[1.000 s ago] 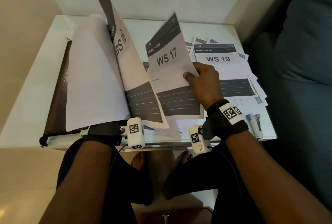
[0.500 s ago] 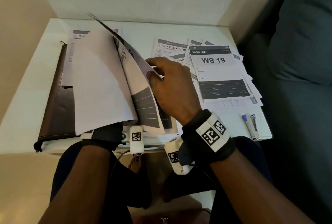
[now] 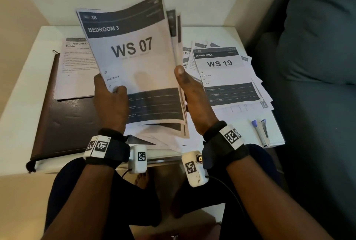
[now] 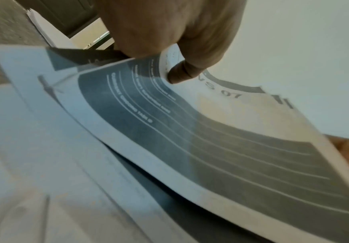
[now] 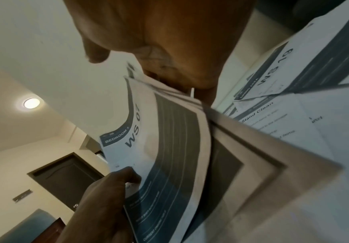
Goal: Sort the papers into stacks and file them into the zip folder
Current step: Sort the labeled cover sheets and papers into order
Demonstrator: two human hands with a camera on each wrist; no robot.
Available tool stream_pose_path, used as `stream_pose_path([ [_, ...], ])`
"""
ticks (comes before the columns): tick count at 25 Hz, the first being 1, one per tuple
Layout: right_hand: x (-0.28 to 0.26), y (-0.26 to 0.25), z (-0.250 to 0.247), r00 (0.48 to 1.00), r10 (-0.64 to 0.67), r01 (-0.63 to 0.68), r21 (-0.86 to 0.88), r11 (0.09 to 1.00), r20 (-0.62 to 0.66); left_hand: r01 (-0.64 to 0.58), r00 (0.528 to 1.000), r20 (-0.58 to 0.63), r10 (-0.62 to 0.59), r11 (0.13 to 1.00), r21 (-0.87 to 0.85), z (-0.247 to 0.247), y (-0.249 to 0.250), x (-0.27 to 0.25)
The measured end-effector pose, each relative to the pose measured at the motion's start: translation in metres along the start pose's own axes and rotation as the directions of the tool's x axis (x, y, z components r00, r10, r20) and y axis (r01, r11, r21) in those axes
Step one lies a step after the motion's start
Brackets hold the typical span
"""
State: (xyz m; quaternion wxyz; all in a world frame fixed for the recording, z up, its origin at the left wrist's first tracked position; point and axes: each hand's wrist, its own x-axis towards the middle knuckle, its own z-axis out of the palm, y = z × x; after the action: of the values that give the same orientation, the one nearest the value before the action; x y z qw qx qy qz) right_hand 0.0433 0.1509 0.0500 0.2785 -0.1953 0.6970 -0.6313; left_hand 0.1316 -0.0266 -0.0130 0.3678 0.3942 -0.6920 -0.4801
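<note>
Held stack: WS sheets (image 3: 133, 62), WS 07 on top, raised above the table's (image 3: 23, 108) near edge.
Left hand (image 3: 109, 101): pinches the stack's left edge.
Right hand (image 3: 192, 97): flat against its right edge, squaring it.
Folder (image 3: 65, 124): at the left edge, a sheet on it.
Progress: sorting partly done; a loose pile (image 3: 227, 78) remains at the right edge; nothing visibly filed.
Wrist views: right shows staggered sheet edges; left shows the thumb (image 4: 179, 72) on top.
</note>
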Motion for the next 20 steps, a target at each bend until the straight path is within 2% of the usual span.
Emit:
stream_pose_path([
  [2,0.004,0.004,-0.008,0.997,-0.074,0.074,-0.003,0.997,0.004,-0.029,0.999,-0.032,0.028,0.998,-0.046,0.001,0.009,-0.001],
  [4,0.014,0.009,-0.015,0.990,-0.112,0.111,-0.011,0.994,-0.085,-0.081,0.997,-0.026,0.078,0.988,-0.130,0.005,0.021,-0.001],
  [7,0.026,0.011,-0.029,0.972,-0.081,0.092,0.038,0.995,-0.221,-0.136,0.990,0.016,0.142,0.968,-0.210,0.013,0.030,-0.006],
  [10,0.033,0.022,-0.043,0.956,-0.054,0.054,-0.008,0.999,-0.287,-0.017,0.994,0.099,0.043,0.968,-0.251,0.026,0.021,-0.016],
  [13,0.033,0.040,-0.046,0.960,0.023,-0.043,-0.066,0.997,-0.280,0.100,0.973,0.226,-0.044,0.965,-0.242,0.037,0.002,-0.021],
  [16,0.036,0.052,-0.045,0.962,0.047,-0.067,-0.066,0.996,-0.268,0.092,0.959,0.281,-0.035,0.977,-0.191,0.040,0.000,-0.020],
  [20,0.041,0.058,-0.045,0.953,0.057,-0.067,-0.024,0.997,-0.299,0.113,0.959,0.278,-0.045,0.965,-0.235,0.042,0.000,-0.012],
])
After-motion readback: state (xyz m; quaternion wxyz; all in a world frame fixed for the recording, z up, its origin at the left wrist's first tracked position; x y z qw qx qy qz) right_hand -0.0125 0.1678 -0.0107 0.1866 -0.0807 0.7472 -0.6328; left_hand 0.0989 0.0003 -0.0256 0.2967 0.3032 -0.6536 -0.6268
